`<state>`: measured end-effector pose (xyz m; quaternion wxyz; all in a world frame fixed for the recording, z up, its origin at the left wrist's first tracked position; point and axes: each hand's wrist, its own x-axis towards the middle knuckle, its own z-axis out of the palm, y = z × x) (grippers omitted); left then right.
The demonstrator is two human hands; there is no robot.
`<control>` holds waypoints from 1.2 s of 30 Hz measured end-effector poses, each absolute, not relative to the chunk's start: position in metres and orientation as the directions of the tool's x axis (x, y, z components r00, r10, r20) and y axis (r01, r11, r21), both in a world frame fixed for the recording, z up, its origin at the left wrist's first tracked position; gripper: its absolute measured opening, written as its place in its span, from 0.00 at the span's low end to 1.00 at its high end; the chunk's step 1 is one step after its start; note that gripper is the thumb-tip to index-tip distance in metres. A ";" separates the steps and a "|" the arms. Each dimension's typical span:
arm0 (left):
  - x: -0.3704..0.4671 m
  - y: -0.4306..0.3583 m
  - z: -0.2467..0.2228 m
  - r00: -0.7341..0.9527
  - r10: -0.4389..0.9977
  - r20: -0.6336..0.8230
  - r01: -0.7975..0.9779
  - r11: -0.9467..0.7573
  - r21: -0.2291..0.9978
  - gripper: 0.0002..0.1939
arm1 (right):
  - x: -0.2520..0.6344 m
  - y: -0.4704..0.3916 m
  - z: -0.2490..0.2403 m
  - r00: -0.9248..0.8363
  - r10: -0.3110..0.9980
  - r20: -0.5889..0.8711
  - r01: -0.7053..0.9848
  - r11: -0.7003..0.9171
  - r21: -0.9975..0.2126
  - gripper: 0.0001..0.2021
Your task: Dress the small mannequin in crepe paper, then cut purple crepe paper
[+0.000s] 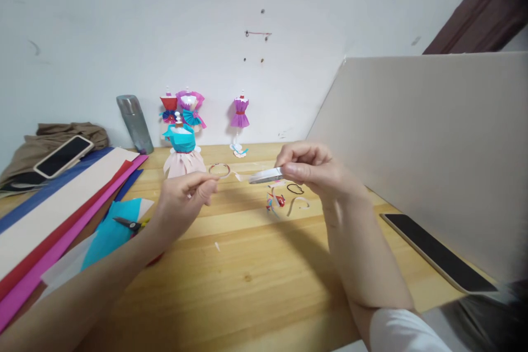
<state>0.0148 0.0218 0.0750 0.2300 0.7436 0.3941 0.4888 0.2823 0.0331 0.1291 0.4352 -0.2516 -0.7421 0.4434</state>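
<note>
My right hand (307,165) pinches a flat whitish piece (266,176) that points left over the middle of the table. To its left, my left hand (192,192) has thumb and forefinger pressed together; what they hold, if anything, is too small to make out. A thin ring (219,170) shows just beyond the left fingertips. Below the right hand lie small colored scraps (275,201) and a dark loop (295,189). Behind the left hand stands a small dress form in a turquoise top and pale skirt (181,140).
Crepe paper strips (61,209), turquoise paper (113,231) and scissors (128,224) lie left. A phone (64,155) rests on brown cloth (78,133). A bottle (135,124) and a purple-dressed form (240,113) stand at the wall. Another phone (433,250) lies right, beside a pale panel (429,148).
</note>
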 end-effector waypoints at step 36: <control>0.029 0.013 0.088 0.193 0.981 0.029 0.018 -0.034 0.999 0.13 | 0.264 0.035 0.128 -0.619 0.743 0.256 0.211 0.471 -0.857 0.18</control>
